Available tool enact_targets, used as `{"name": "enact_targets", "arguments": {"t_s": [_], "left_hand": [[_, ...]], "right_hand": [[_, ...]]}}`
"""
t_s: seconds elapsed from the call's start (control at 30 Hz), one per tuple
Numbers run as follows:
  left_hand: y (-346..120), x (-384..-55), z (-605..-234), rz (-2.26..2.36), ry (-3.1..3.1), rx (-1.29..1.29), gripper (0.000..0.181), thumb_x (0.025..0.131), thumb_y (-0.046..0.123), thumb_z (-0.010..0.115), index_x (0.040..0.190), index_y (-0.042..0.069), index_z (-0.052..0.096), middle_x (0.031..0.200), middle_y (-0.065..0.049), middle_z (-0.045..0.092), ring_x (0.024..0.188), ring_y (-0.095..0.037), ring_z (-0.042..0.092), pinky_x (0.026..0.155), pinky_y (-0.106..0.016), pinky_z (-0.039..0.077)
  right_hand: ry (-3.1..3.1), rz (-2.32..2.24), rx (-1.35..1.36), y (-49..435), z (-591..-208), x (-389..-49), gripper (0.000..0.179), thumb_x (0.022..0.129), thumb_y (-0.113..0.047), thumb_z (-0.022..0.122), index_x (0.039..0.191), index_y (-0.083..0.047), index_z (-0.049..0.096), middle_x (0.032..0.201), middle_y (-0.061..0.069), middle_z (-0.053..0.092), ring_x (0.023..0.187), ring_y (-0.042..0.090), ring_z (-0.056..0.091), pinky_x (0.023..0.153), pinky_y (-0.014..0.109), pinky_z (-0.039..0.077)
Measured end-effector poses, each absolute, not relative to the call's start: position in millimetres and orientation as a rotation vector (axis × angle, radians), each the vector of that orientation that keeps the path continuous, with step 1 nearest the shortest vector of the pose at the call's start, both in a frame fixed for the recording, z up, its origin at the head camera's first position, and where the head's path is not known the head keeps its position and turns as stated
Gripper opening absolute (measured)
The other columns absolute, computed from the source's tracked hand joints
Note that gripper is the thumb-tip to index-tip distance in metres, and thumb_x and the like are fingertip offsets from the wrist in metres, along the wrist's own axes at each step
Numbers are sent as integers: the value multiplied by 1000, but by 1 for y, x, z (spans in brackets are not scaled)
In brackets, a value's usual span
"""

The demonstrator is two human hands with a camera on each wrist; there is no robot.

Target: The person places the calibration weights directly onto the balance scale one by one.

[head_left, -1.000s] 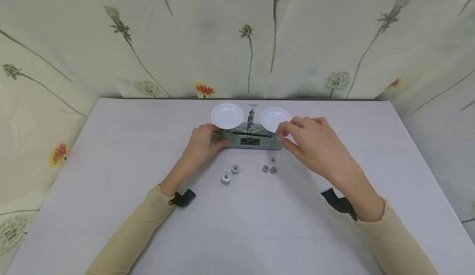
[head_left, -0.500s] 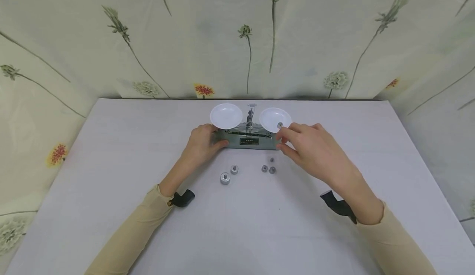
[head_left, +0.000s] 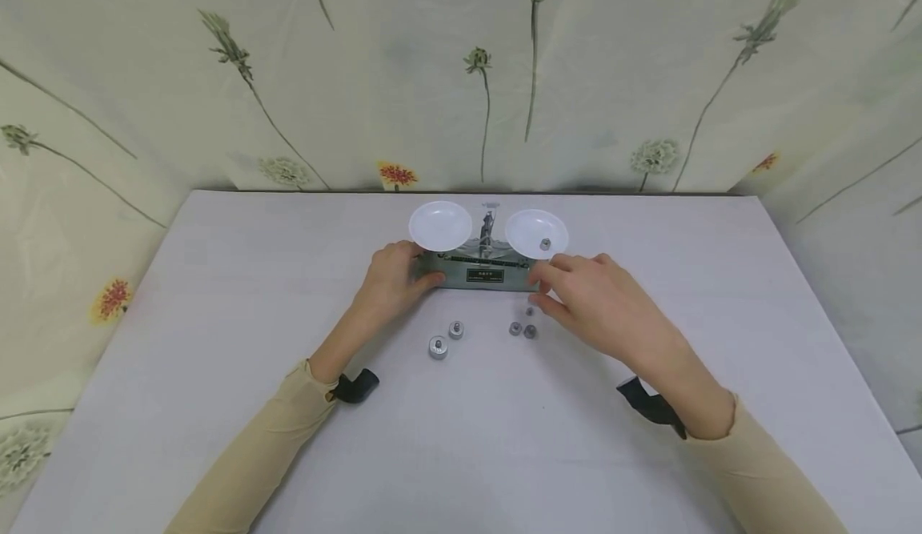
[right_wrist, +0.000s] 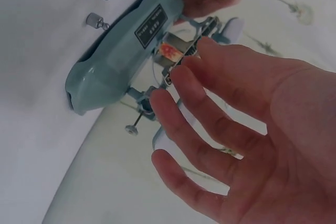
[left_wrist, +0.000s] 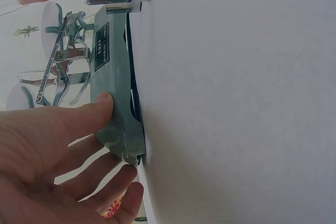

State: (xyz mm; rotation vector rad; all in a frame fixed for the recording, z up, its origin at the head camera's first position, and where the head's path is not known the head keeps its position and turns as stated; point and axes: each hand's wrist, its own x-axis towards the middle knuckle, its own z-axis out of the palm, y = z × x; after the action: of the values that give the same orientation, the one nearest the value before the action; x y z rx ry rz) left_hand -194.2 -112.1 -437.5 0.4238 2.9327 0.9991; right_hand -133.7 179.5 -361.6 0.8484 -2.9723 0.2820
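Note:
A balance scale [head_left: 485, 278] with a green base and two white pans stands near the back of the table. My left hand [head_left: 392, 279] grips the base's left end, thumb on the front face and fingers around the end. One small metal weight [head_left: 545, 244] sits in the right pan [head_left: 524, 226]; the left pan [head_left: 441, 226] holds nothing. My right hand [head_left: 601, 302] hovers in front of the base's right end. In the right wrist view its fingers [right_wrist: 210, 142] are loosely bent with nothing between them. Its fingertips are close above the smallest loose weight [head_left: 529, 311].
In front of the scale lie two more small weights, a left one [head_left: 515, 328] and a right one [head_left: 530, 331]. Further left stand a larger weight [head_left: 438, 347] and a medium weight [head_left: 456, 329]. A patterned cloth [head_left: 403, 78] hangs behind the white table [head_left: 461, 454].
My right hand has let go of a weight, which now sits in the right pan. The hand has drawn back from the pan, towards the loose weights. My left hand stays on the base.

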Motion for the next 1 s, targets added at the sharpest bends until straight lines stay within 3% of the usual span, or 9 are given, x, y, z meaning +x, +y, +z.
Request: {"name": "enact_targets", "arguments": {"t_s": [0.3, 1.0], "left_hand": [[-111, -193, -437, 975, 2936, 422, 50, 93, 24, 85, 133, -3, 70, 129, -23, 77, 127, -40, 70, 112, -54, 55], [-112, -195, -438, 997, 2933, 414, 50, 93, 23, 86, 133, -3, 71, 130, -22, 77, 127, -40, 70, 112, -54, 55]], "right_hand": [[-3000, 271, 879, 176, -371, -134, 20, 96, -20, 83, 114, -16, 77, 109, 2, 80, 86, 18, 71, 83, 45, 53], [-3007, 204, 919, 177, -397, -142, 13, 97, -12, 79, 110, -17, 78, 99, 0, 80, 80, 16, 72, 75, 46, 53]]}}
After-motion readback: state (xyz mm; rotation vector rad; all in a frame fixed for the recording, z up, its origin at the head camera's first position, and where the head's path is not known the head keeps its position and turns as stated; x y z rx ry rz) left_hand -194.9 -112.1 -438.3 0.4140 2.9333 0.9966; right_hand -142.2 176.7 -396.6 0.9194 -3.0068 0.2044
